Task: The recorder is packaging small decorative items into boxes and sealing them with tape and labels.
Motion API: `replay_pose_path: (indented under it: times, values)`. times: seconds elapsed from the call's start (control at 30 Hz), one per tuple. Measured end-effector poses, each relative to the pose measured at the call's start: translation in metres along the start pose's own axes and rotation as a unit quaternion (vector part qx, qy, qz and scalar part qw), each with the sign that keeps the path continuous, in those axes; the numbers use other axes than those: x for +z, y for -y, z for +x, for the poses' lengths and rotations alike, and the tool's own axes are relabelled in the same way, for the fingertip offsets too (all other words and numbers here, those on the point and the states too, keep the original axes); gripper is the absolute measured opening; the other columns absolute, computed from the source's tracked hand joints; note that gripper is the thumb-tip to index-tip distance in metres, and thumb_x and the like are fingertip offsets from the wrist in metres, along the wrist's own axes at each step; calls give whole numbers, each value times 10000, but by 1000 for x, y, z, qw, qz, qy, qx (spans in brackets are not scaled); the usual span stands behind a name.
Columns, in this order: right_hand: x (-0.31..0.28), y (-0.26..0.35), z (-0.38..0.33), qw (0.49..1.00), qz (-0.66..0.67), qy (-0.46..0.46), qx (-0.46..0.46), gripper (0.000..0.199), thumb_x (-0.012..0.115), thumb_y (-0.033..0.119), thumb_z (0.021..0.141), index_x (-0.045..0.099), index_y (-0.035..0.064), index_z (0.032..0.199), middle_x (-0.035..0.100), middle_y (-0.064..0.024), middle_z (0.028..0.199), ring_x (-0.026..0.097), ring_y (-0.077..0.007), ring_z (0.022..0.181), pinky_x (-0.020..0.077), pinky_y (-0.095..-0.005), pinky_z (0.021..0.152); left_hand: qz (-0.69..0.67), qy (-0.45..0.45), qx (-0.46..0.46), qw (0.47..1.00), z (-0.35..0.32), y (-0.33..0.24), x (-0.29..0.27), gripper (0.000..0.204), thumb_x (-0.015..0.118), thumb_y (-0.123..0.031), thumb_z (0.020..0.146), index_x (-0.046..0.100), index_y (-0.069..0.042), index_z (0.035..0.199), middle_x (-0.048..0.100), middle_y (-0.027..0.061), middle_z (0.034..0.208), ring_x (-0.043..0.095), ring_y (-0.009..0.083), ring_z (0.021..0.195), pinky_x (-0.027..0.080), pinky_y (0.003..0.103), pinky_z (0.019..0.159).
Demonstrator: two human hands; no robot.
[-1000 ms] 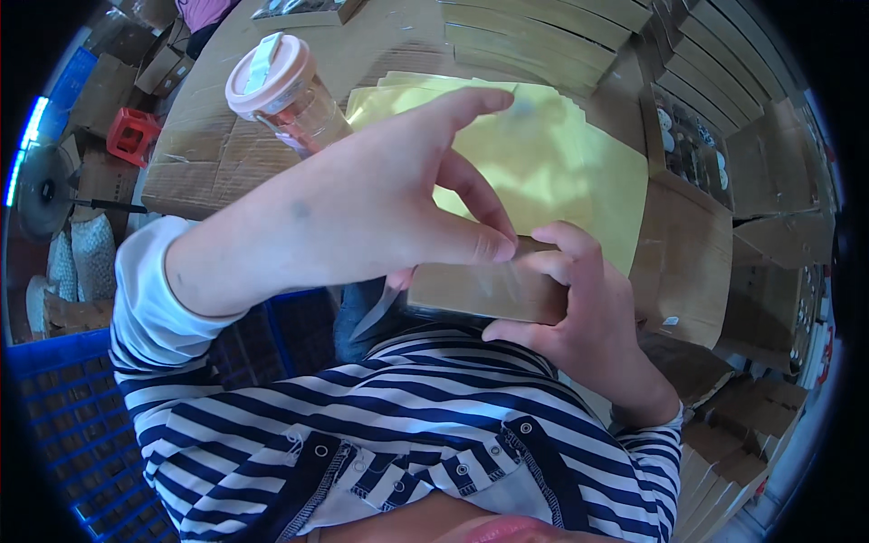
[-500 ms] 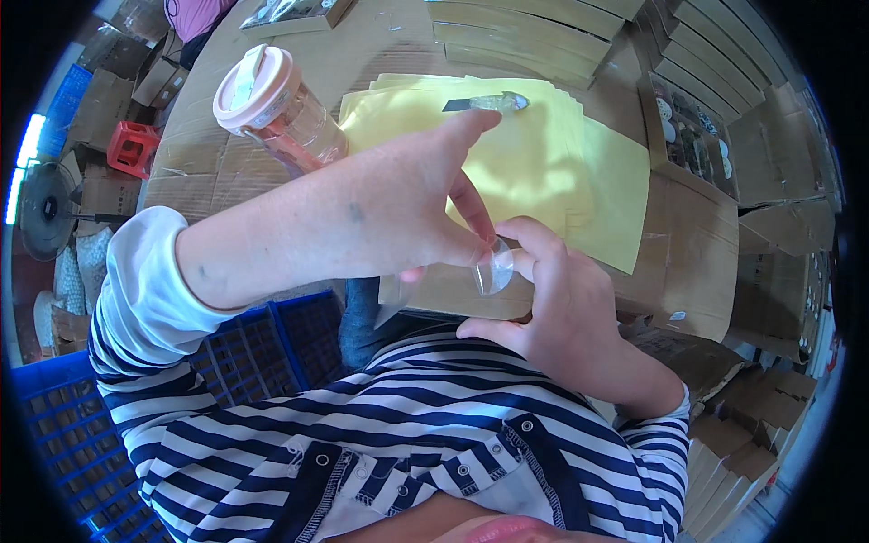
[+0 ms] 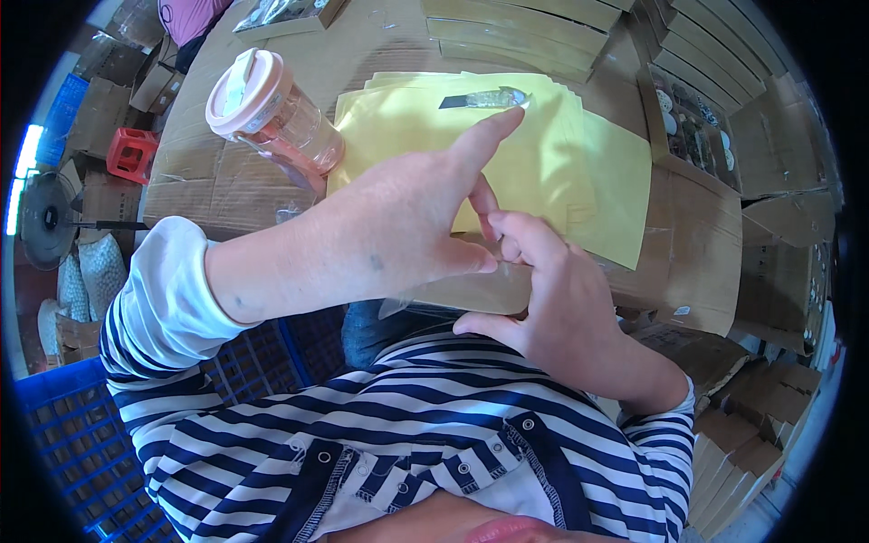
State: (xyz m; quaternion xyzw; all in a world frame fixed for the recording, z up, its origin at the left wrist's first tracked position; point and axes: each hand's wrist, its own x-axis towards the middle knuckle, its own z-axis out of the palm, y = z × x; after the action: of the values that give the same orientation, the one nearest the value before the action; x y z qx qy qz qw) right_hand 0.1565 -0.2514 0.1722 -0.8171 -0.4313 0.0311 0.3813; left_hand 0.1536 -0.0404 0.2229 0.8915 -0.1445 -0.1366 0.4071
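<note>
Flat brown cardboard boxes (image 3: 552,36) are stacked along the counter's far edge; an open brown box (image 3: 692,118) of small round items stands right.

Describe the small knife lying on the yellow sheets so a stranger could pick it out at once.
Start at the cardboard-covered table and find the fanned stack of yellow sheets right of the pink-lidded clear cup. Near the stack's far edge, just beyond the left hand and its raised fingertip, lies the utility knife. It alone is slim, with a dark blade and clear handle.
</note>
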Motion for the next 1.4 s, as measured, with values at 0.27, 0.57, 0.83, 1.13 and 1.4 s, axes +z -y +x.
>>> replay_pose_path:
  times: [0.27,0.57,0.83,1.13,1.4]
  values:
    - [0,4,-1,1000,9,4,-16,787,924,191,628,529,148,1307,450,-167,1180,614,-339,912,542,-406,760,148,31,20,988,13,6,-2,1057,786,-152,828,94,-97,1625,725,170,1079,716,307,866,547,379,762]
    - [-11,-9,-18,995,53,-8,-83,728,936,241,612,573,161,1238,436,-152,1211,603,-285,873,559,-392,735,-133,264,-176,939,23,28,-8,996,746,-313,914,85,-79,1621,691,131,1222,640,124,665,511,242,553]
    - [-18,-38,-31,989,66,-90,-97,845,914,394,685,461,106,1336,550,-189,1237,673,-333,988,603,-412,766,-345,17,-49,937,-6,17,-34,809,644,-201,1000,127,-105,1615,669,184,1226,752,187,722,512,192,514]
    - [-21,-43,-25,990,51,-47,-123,787,895,390,693,526,72,1311,686,-122,1122,695,-288,904,575,-369,726,-448,-4,77,891,-4,28,-21,1106,685,147,832,-9,-164,1634,558,187,1392,696,167,874,594,310,847]
    - [-35,-30,-11,990,-34,26,-132,627,832,401,716,657,60,1212,707,-87,992,665,-249,791,525,-361,712,-469,4,37,882,3,0,-30,1162,603,202,897,-127,-358,1606,290,151,1634,681,194,1042,566,309,934]
